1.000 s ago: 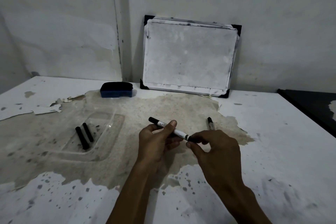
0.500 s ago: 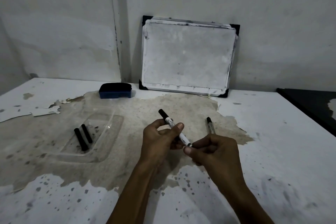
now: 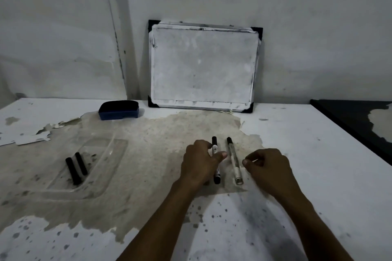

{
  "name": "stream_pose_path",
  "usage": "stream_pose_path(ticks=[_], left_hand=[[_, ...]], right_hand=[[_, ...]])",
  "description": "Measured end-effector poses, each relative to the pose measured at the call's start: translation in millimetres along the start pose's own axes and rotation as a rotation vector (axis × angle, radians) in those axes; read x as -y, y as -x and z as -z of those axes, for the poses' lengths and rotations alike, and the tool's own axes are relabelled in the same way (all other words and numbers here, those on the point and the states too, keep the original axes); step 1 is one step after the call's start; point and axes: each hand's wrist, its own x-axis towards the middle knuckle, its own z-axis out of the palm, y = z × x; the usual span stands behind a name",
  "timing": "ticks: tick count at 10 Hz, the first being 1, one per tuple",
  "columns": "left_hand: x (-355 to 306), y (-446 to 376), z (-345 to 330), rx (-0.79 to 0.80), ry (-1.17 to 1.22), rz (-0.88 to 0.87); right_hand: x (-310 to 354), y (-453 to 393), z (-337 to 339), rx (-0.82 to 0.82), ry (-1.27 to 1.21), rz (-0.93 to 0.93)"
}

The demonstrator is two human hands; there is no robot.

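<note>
My left hand [image 3: 201, 165] pinches a white marker with black ends [image 3: 216, 172] between thumb and fingers, low over the worn table [image 3: 148, 154]. The marker points away from me. Just right of it a second marker [image 3: 233, 161] with a clear barrel and a black far end lies on the table, parallel to the first. Beside that second marker, on its right, hovers my right hand [image 3: 268, 168]. Its fingers are loosely curled, nothing shows in them, and it touches neither marker.
A small whiteboard [image 3: 203, 65] leans on the wall at the back. A blue eraser [image 3: 119, 110] sits left of it. A clear plastic tray [image 3: 101, 154] at the left holds two black pieces [image 3: 76, 166]. A dark surface [image 3: 356, 123] borders the table's right side.
Both hands held the marker up between them; my right hand has let go and drawn right, and my left hand has lowered the marker beside the other one.
</note>
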Motion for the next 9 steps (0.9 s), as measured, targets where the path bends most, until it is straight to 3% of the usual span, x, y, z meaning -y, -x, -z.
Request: stream_pose_path(ticks=[2, 4, 6, 9], left_hand=[[-12, -11, -30, 0.031, -0.293, -0.014], [-14, -12, -41, -0.017, -0.376, -0.038], [-10, -11, -44, -0.027, -0.383, -0.052], [-5, -8, -23, 0.05, -0.204, -0.018]], right_hand=[[-10, -4, -16, 0.009, -0.004, 0.002], [-12, -3, -23, 0.038, 0.001, 0.027], [-10, -2, -20, 0.061, -0.003, 0.036], [-6, 1, -18, 0.028, -0.1, -0.037]])
